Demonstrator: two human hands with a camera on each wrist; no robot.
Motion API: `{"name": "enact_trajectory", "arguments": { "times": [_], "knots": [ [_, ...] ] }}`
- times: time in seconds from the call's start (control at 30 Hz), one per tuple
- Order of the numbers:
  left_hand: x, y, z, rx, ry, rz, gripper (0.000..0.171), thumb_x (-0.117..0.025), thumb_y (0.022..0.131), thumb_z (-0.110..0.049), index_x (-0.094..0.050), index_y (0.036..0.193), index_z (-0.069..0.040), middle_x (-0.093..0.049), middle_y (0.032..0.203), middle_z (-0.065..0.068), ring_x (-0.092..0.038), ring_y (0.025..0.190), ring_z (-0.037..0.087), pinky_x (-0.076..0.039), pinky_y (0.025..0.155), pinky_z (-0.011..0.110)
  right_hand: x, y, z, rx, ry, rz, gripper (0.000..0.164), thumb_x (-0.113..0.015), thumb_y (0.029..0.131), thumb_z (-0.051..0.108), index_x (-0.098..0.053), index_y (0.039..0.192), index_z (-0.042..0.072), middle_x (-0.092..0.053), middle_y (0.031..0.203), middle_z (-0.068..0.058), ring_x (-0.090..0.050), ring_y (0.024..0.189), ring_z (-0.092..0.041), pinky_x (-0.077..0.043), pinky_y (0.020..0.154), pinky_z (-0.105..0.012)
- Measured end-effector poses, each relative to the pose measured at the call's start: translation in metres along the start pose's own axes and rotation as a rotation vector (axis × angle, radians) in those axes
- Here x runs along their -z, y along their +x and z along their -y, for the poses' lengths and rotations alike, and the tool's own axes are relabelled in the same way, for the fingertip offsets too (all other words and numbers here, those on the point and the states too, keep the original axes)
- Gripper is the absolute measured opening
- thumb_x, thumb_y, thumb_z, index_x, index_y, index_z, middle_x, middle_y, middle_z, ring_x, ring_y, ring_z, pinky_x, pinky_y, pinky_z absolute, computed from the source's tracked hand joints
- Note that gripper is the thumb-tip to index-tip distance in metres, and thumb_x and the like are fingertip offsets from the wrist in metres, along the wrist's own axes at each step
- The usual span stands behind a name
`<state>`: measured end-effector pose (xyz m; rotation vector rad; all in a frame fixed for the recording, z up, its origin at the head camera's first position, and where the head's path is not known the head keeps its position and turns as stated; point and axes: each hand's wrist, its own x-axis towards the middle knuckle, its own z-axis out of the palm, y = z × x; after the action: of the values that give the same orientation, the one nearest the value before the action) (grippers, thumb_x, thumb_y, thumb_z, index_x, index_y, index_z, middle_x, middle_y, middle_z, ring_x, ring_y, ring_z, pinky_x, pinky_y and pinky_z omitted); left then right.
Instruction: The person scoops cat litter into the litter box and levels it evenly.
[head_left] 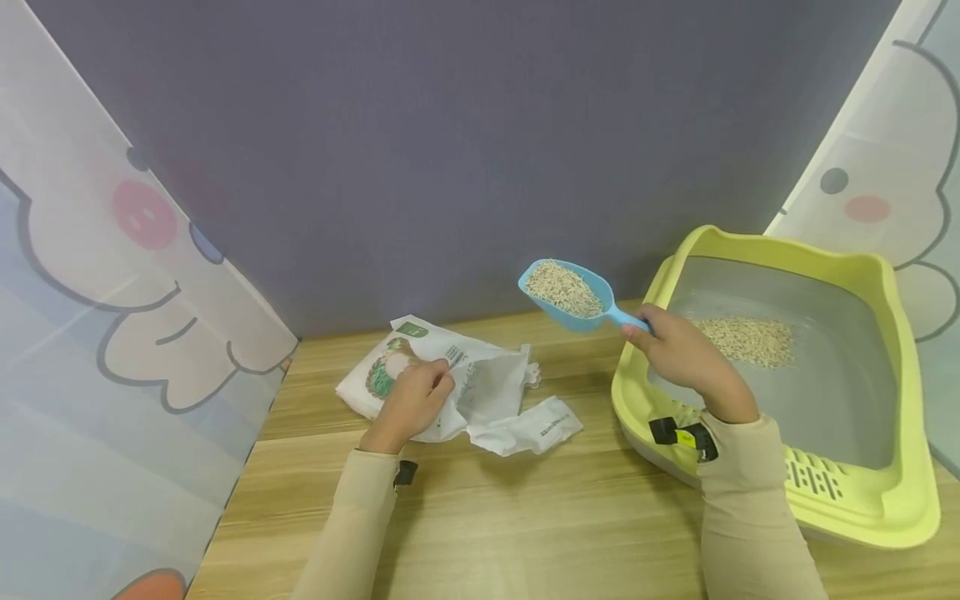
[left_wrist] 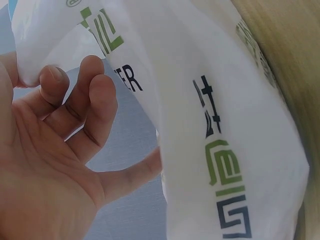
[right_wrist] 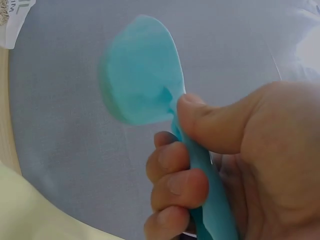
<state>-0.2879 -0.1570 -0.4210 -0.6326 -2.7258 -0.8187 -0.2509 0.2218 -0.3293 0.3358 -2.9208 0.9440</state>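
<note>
A white bag of cat litter (head_left: pixel 431 346) with green and dark print lies on its side, its torn mouth facing right. My left hand (head_left: pixel 416 398) pinches the bag's upper edge between thumb and index finger; in the left wrist view the other fingers are bent or spread beside the bag (left_wrist: pixel 225 125). My right hand (head_left: pixel 686 354) grips the handle of a light blue scoop (head_left: pixel 576 322), heaped with pale litter pellets (head_left: pixel 562 289). The scoop is up in the air, between the bag and the yellow-rimmed litter box (head_left: pixel 906 350). The right wrist view shows the scoop's underside (right_wrist: pixel 140 75).
Inside the litter box, a patch of pellets (head_left: pixel 750 340) covers part of the grey floor. A torn bag flap (head_left: pixel 532 427) lies on the wooden table (head_left: pixel 540 533). Behind stands a dark grey panel (head_left: pixel 450 150), with cartoon-printed panels (head_left: pixel 67 250) at both sides.
</note>
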Motion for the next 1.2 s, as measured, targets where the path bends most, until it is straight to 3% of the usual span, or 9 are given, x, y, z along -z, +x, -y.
{"name": "enact_trajectory", "arguments": {
  "times": [0.37, 0.7, 1.07, 1.2],
  "knots": [
    [0.001, 0.001, 0.001, -0.002, -0.009, 0.003, 0.031, -0.051, 0.096, -0.015, -0.04, 0.068, -0.017, -0.034, 0.059, -0.007, -0.032, 0.055, 0.009, -0.031, 0.055, 0.026, 0.004, -0.001, 0.001, -0.077, 0.007, -0.018, 0.038, -0.041, 0.11, 0.034, -0.053, 0.117, -0.001, -0.052, 0.087, -0.01, -0.047, 0.074, -0.023, -0.038, 0.064, -0.034],
    [-0.001, -0.001, 0.004, -0.001, -0.01, -0.01, 0.03, -0.05, 0.097, -0.016, -0.04, 0.068, -0.017, -0.035, 0.059, -0.006, -0.032, 0.057, 0.012, -0.032, 0.058, 0.028, 0.01, -0.007, -0.002, -0.1, 0.007, -0.046, 0.041, -0.039, 0.11, 0.036, -0.053, 0.117, -0.002, -0.051, 0.087, -0.01, -0.045, 0.073, -0.023, -0.036, 0.063, -0.034],
    [0.001, -0.003, 0.013, 0.003, -0.006, -0.011, 0.03, -0.051, 0.096, -0.015, -0.041, 0.068, -0.017, -0.035, 0.059, -0.006, -0.036, 0.06, 0.014, -0.034, 0.062, 0.03, 0.018, -0.017, -0.009, -0.172, -0.001, -0.123, 0.052, -0.037, 0.108, 0.045, -0.052, 0.125, -0.002, -0.054, 0.101, -0.015, -0.05, 0.084, -0.029, -0.038, 0.067, -0.035],
    [0.002, -0.004, 0.013, 0.011, -0.013, 0.006, 0.03, -0.052, 0.097, -0.014, -0.041, 0.069, -0.016, -0.034, 0.059, -0.005, -0.035, 0.059, 0.014, -0.034, 0.062, 0.03, 0.03, -0.017, -0.02, -0.162, -0.046, -0.164, 0.049, -0.039, 0.109, 0.041, -0.054, 0.123, -0.004, -0.055, 0.095, -0.015, -0.05, 0.078, -0.026, -0.038, 0.063, -0.034]
  ]
}}
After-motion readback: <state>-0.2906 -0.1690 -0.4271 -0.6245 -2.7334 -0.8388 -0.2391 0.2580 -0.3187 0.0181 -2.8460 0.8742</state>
